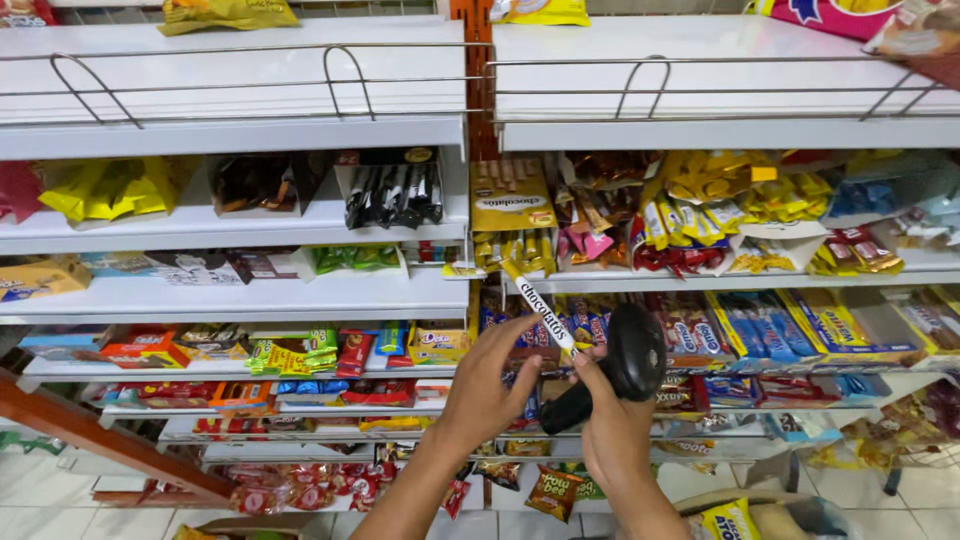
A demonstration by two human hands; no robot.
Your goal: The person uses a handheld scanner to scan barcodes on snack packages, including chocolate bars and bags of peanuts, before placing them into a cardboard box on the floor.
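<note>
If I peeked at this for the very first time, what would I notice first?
Right in the middle, two hands meet in front of the shelves: the left hand pinches a thin white-and-yellow snack stick, and the right hand grips a black handheld scanner just beside it. Behind them, white shelves are crammed with bright yellow, red and blue snack packets, though the top shelf is mostly bare.

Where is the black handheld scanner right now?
In the head view, the scanner sits in the right hand, centre-right, before the snack shelves, beside the thin stick packet the left hand holds.
</note>
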